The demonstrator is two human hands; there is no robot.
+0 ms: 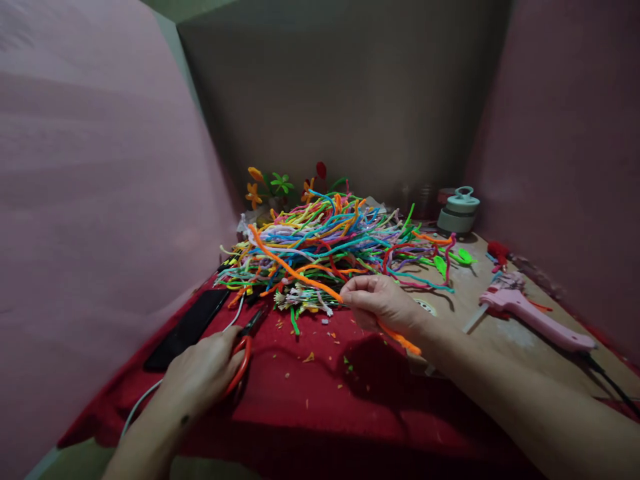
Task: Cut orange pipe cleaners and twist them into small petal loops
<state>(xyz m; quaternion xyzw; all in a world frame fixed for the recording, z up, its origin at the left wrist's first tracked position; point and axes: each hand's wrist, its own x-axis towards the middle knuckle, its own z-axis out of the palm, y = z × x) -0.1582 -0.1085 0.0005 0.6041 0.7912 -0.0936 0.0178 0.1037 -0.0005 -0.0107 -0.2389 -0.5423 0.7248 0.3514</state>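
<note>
My right hand (375, 301) is closed in a pinch around an orange pipe cleaner (295, 272). One long end reaches up and left across the heap; a shorter end comes out below the wrist. Low at the left, my left hand (207, 363) is on a pair of scissors (244, 363) with red handles, its fingers wrapped at the handle. The dark blades point away toward the heap, and part of the handles is hidden by the hand. Just beyond both hands lies a big tangled pile of many-coloured pipe cleaners (320, 243).
A black phone (187, 330) and a white cable (143, 400) lie left on the red cloth (300, 400). At right, a pink glue gun (540, 319) rests on a brown board (520, 350). A lidded container (459, 212) and pipe-cleaner flowers (255, 193) stand behind. Orange scraps (309, 358) are scattered in front.
</note>
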